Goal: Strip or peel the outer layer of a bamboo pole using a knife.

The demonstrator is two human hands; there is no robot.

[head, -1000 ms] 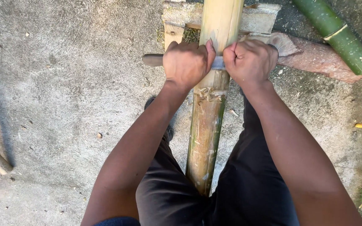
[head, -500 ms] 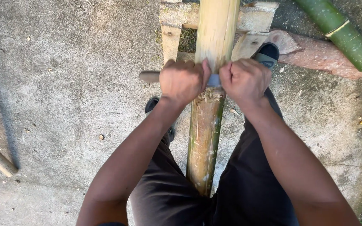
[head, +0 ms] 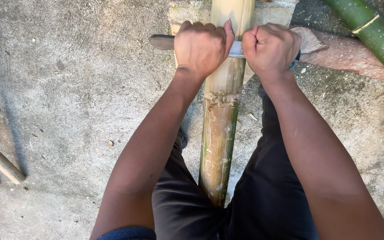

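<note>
Your left hand (head: 202,48) and right hand (head: 270,48) are both clenched on a blade (head: 236,50); it lies across the bamboo pole (head: 221,133). A green culm (head: 370,33) lies at upper right.

A thick bamboo pole (head: 222,133) ran from the lower middle of the frame up to the top centre, tan above its ragged node, brown and green-streaked below. A metal blade (head: 165,42) lay crosswise on it near the top, its rounded end poking out leftward.

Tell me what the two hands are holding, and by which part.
Both hands grip one grey metal blade lying across the yellowish bamboo pole: left hand nearer its blunt end, right hand at the other.
</note>
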